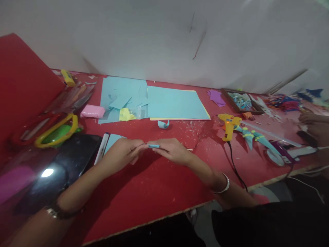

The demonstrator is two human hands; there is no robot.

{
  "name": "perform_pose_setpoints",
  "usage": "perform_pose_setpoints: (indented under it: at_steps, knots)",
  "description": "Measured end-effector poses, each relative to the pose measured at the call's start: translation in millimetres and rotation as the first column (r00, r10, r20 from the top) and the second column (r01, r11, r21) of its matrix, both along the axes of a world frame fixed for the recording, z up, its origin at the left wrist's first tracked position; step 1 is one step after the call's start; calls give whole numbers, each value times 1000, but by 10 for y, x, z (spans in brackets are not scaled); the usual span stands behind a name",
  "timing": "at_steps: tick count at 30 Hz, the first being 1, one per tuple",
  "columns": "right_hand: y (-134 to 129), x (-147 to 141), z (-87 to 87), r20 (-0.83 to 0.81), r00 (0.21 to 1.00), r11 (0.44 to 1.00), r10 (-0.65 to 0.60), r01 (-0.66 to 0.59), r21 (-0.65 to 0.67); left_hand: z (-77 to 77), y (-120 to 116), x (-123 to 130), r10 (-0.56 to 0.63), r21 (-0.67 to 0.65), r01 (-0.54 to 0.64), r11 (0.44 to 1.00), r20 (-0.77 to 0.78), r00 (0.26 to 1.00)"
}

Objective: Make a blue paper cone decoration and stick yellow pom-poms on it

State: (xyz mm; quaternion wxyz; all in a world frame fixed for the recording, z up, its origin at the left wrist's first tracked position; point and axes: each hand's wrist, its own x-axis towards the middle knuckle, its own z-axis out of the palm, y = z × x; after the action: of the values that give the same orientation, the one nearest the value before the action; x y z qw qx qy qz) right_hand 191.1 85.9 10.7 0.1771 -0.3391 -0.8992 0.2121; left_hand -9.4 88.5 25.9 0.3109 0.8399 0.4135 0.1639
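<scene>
A small light blue paper piece (153,146) is held between my two hands above the red table (154,192). My left hand (125,151) is closed, its fingertips pinching the piece's left end. From the right, my right hand (173,150) has its fingers closed on the same piece, and the fingertips of both hands nearly meet. Just beyond them lies a curled light blue paper strip (163,124). Light blue sheets (177,103) lie flat farther back.
A yellow glue gun (228,126) with a black cord stands right of my hands. Farther right are a tray (231,103), a purple tool (284,152) and another person's hand (313,128). At left lie a dark glossy device (74,154), a marker (101,148) and yellow-handled scissors (56,132).
</scene>
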Motion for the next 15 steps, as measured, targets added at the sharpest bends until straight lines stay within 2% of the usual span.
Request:
perform_pose_setpoints:
  at_steps: [3, 6, 10, 12, 13, 15]
  knots:
    - [-21, -10, 2, 124, 992, 993, -22, 8, 114, 21, -26, 31, 82, -199, -61, 978, 98, 992]
    - [-54, -24, 23, 267, 961, 957, -71, -10, 291, 32, -47, 61, 162, -380, -89, 921, 164, 973]
    - [-93, -60, 33, 258, 959, 877, -114, -25, 480, 46, -56, 80, 171, -509, -49, 859, 197, 965]
    - [-97, -75, 29, 207, 967, 874, -146, 28, 485, 42, -52, 74, 142, -451, -57, 890, 156, 978]
    - [-94, -78, 32, 183, 970, 891, -161, 63, 449, 36, -47, 67, 121, -352, -76, 933, 109, 987]
    - [-80, -70, 58, 129, 977, 948, -169, 126, 291, 12, -31, 49, 84, -15, -84, 996, -25, 996]
